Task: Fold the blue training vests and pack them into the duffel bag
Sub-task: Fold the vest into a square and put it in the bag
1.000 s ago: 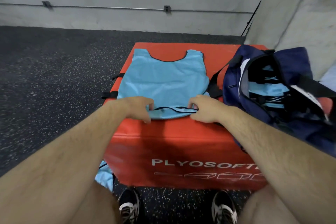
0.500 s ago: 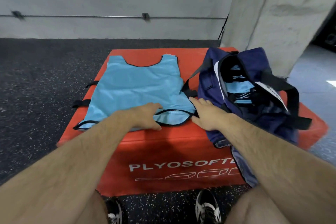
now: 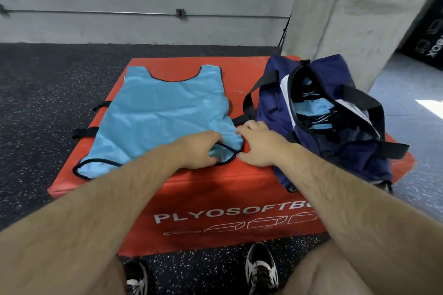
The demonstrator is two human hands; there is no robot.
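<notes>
A light blue training vest (image 3: 158, 115) with black trim lies flat on the red foam box (image 3: 211, 189), neck hole at the far end. My left hand (image 3: 199, 149) rests on the vest's near right corner, fingers curled over the black-edged hem. Beside it, my right hand (image 3: 260, 148) lies on the box with fingers spread, its fingertips and thumb touching the vest's right corner. The navy duffel bag (image 3: 275, 103) stands unzipped on the right of the box. Several folded blue vests (image 3: 316, 105) show inside it.
Black straps (image 3: 85, 132) of the box stick out at the vest's left side. A concrete pillar (image 3: 347, 19) rises behind the bag and a grey wall runs along the back. Dark speckled rubber floor (image 3: 48, 103) surrounds the box; my shoes (image 3: 261, 268) stand at its front.
Both hands have slid right along the vest's near hem to its right corner, closer to the bag. The right hand has spread its fingers. The vest's near left hem now lies uncovered.
</notes>
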